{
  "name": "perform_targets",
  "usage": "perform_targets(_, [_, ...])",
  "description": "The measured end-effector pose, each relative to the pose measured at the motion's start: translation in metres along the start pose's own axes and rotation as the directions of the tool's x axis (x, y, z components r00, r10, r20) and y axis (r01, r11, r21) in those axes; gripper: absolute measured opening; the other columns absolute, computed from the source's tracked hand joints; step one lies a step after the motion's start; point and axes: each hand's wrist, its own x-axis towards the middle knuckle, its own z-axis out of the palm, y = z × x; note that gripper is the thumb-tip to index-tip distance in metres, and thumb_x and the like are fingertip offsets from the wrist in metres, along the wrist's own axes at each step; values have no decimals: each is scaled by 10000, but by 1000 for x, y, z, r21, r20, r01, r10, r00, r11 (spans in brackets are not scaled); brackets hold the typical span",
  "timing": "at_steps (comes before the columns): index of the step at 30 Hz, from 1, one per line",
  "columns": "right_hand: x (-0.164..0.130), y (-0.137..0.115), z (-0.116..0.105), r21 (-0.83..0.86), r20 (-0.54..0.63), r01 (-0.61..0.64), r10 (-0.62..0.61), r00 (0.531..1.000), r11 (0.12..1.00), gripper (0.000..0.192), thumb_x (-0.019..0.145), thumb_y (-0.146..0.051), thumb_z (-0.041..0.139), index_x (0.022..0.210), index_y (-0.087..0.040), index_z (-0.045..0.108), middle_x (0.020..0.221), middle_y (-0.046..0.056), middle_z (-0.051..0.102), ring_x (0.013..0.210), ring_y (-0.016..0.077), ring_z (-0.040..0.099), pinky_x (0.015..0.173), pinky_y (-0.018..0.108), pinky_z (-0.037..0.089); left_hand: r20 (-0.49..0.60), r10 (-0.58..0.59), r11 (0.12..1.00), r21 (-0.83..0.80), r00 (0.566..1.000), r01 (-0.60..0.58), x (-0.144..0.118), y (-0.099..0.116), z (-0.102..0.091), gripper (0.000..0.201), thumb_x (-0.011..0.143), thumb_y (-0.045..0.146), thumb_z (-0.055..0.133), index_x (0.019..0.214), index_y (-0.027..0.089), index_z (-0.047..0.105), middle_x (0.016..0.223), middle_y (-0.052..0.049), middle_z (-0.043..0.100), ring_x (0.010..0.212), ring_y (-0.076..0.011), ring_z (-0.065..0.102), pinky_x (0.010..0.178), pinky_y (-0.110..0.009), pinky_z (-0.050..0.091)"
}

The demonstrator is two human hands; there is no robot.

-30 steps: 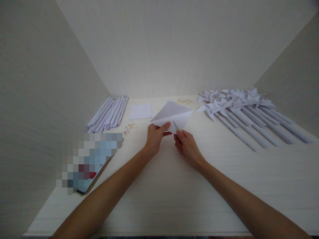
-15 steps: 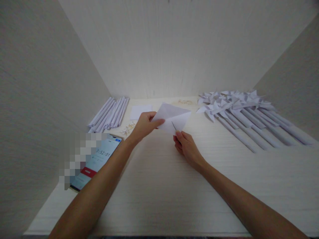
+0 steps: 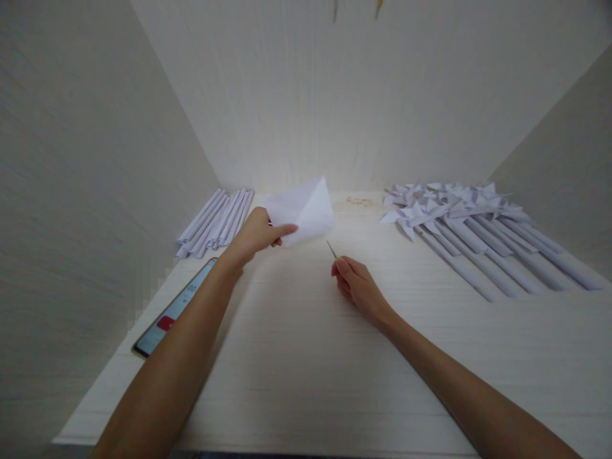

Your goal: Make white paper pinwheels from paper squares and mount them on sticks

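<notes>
So, the white paper sheet [image 3: 313,213] is up over the desk [image 3: 287,363], one end pinched between thumb and fingers in the left grip [image 3: 255,234], with the rest sticking out to the right. The right grip [image 3: 356,284] is closed around a thin pointed tool [image 3: 331,249] that slants up and left, tip looking just short of the sheet's lower edge. Basically, the paper's ahead and left of that right grip, with the left hand nearer.
</notes>
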Motion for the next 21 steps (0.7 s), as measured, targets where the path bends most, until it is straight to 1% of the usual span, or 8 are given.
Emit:
perform_targets(1, [-1,-1,0,45,0,-3,3,1000,999,320,772,-462,397,628,-179,437,380,-102,271,314,36,219,321,175,155,-45,-22,994,-109,999,17,0,1,3,172,594,244,631,640,97,555,461,13,494,388,-77,445,390,-197,368])
perform_targets(3, [-2,-3,1,133,12,-21,20,1000,991,326,749,-481,428,627,-178,434,382,-105,272,309,31,207,311,174,138,-75,-68,939,-343,995,38,-1,4,10,162,595,197,624,705,96,563,538,-3,546,408,-73,477,418,-197,420])
perform_targets(5, [-3,-5,2,211,27,-43,38,999,976,324,733,-485,449,627,-179,431,380,-110,269,302,26,192,303,174,122,-33,-92,848,-526,995,61,-3,6,19,226,572,136,628,789,110,570,644,-14,590,463,-81,528,493,-221,485])
perform_targets(7, [-3,-5,2,268,35,-54,46,998,962,318,726,-482,459,631,-180,433,379,-113,269,297,24,183,296,174,111,-13,-111,777,-624,994,79,-4,8,27,266,560,103,630,819,117,571,674,-13,597,514,-92,559,568,-249,522])
perform_targets(10, [-3,-4,2,305,35,-42,32,999,951,314,728,-477,460,637,-178,440,376,-115,268,296,23,181,292,173,107,-20,-121,733,-677,992,76,-8,10,38,241,567,79,616,801,110,573,688,-20,614,542,-104,580,588,-266,533])
perform_targets(12, [-3,-4,2,306,40,-36,25,999,951,314,733,-475,456,637,-176,440,374,-116,268,297,21,183,293,170,110,-27,-135,753,-652,991,85,-10,12,44,178,587,99,607,762,100,579,666,-31,628,526,-114,590,549,-253,524])
perform_targets(15, [-4,-4,2,291,45,-40,29,999,956,312,735,-471,454,635,-175,439,378,-114,278,300,21,196,297,168,118,13,-130,789,-605,991,111,-14,14,50,135,619,146,601,745,98,596,658,-48,646,542,-139,615,522,-242,508])
perform_targets(21, [-4,-7,3,283,49,-47,34,998,958,303,735,-463,446,633,-178,431,372,-113,277,304,26,197,303,175,112,29,-151,747,-651,988,134,-18,17,57,99,630,130,596,718,86,610,643,-57,663,550,-142,622,588,-266,525])
